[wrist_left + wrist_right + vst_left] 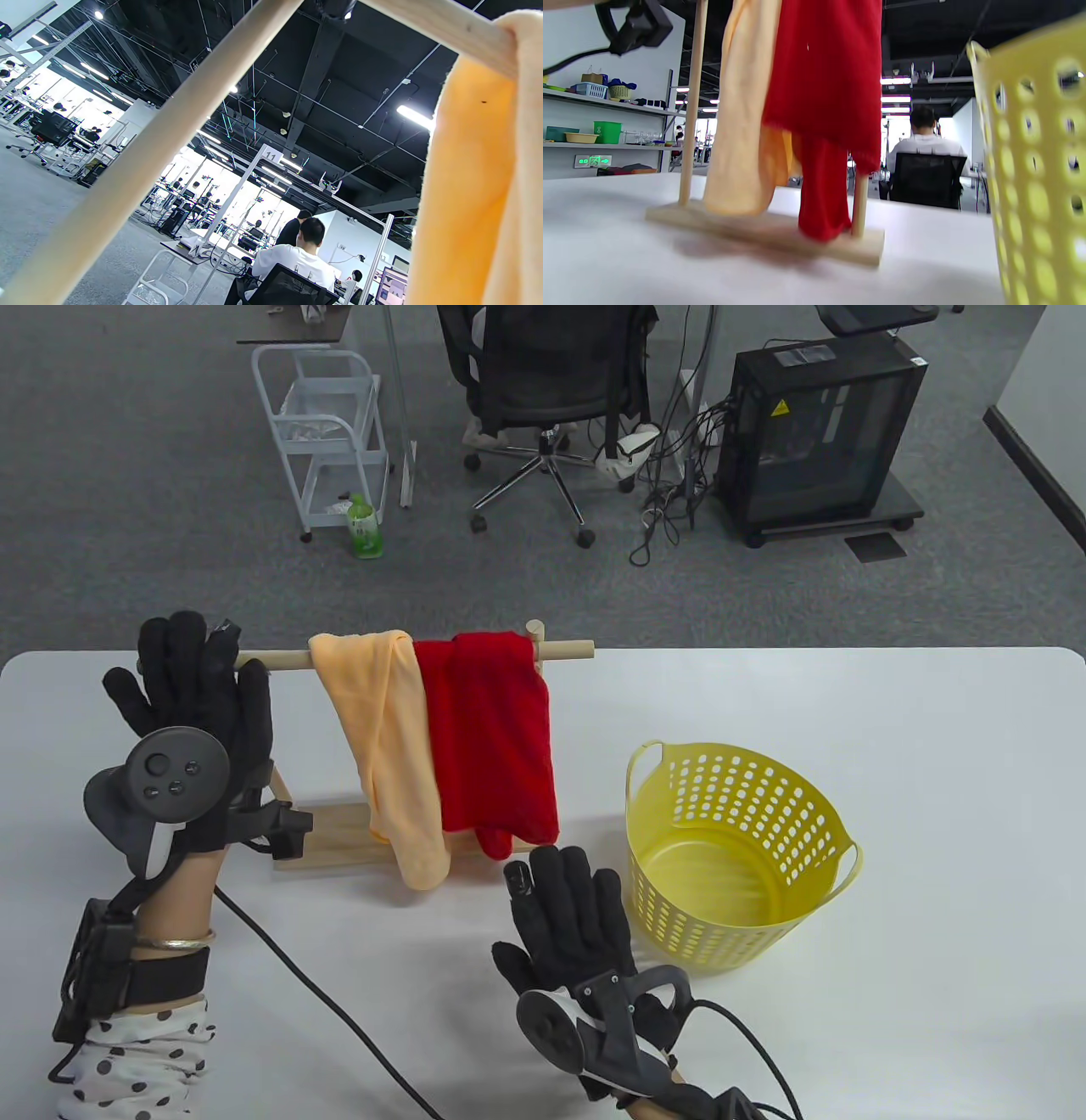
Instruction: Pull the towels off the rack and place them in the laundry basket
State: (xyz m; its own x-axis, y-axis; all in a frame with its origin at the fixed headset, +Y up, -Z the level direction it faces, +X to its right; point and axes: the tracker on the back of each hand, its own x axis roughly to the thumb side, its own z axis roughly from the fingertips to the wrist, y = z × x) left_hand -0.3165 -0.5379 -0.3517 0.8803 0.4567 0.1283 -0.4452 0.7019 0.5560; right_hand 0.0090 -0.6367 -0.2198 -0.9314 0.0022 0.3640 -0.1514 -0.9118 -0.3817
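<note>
Wooden rack on the counter carries both towels, orange and red. Left hand, fingers spread, steadies the rail. Right hand, fingers relaxed, nears red. Yellow basket sits empty alongside for drop-off.

Number "11" on a small white sign atop a white post, at about 12 o'clock from the seated person in white, in the left wrist view; glowing green exit sign with arrows and a running figure under the wall shelves, far out at 9 o'clock, in the right wrist view; yellow warning triangle sticker on the black computer case, at 1 o'clock, in the table view; no words readable on the green bottle.
</note>
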